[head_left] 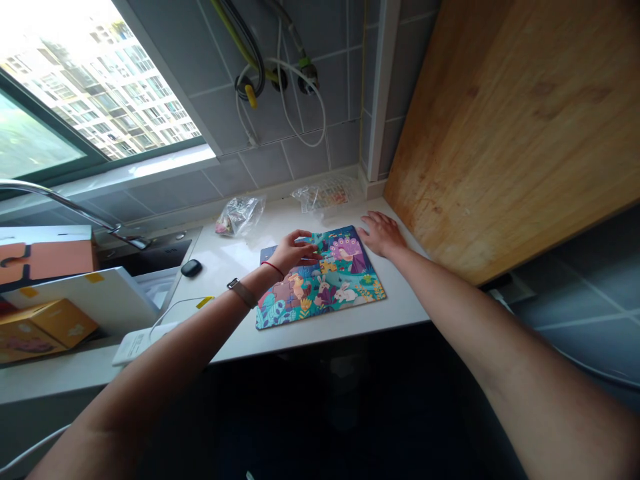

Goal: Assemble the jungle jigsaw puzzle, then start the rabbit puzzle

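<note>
A colourful jigsaw puzzle point(345, 293) with rabbits, a fox-like animal and a purple peacock lies flat on the white counter. Over its upper left part is my left hand point(294, 252), fingers apart and slightly bent, with nothing visible in them. That hand hides some of the pieces beneath it, and I cannot tell whether its fingertips touch them. My right hand point(383, 233) rests open on the counter, just beyond the puzzle's upper right corner.
Behind the puzzle lie a clear plastic bag point(241, 215) and a crumpled clear wrapper point(327, 195). A black case point(191, 268), a white power strip point(143, 343), boxes point(55, 327) and a tap point(65, 200) over the sink stand leftward. A wooden panel point(505, 127) rises at right.
</note>
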The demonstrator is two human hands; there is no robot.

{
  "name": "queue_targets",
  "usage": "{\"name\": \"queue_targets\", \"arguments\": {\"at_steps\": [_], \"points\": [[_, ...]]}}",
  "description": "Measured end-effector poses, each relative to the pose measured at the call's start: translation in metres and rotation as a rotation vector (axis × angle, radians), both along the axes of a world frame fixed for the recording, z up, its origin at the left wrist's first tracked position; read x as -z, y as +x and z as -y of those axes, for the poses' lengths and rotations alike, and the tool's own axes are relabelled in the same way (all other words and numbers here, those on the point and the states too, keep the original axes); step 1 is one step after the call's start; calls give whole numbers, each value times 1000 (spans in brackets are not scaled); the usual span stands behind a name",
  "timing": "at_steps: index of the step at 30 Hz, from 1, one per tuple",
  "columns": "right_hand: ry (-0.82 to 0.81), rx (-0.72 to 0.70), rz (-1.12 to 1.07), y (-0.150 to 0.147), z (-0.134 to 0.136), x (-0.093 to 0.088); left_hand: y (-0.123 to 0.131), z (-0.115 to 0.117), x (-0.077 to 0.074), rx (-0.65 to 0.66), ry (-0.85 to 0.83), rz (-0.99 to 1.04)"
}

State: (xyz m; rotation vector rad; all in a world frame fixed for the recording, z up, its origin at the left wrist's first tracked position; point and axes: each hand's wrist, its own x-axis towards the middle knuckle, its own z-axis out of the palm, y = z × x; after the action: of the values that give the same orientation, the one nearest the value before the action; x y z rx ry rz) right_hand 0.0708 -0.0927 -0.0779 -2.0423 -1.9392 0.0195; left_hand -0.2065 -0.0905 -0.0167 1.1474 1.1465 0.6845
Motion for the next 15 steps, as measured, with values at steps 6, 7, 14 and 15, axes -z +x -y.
{"name": "queue_targets", "arguments": {"at_steps": [6, 7, 14, 15], "points": [[-5, -1, 0, 0, 0, 0, -5, -2, 6, 102, 17, -23], [-2, -2, 0, 1, 0, 0, -5, -2, 7, 128, 6, -11], [-3, 3, 4, 1, 0, 1, -5, -6, 10, 209, 62, 5], [-2, 3, 5, 1, -1, 1, -4, -7, 11, 224, 80, -18]]}}
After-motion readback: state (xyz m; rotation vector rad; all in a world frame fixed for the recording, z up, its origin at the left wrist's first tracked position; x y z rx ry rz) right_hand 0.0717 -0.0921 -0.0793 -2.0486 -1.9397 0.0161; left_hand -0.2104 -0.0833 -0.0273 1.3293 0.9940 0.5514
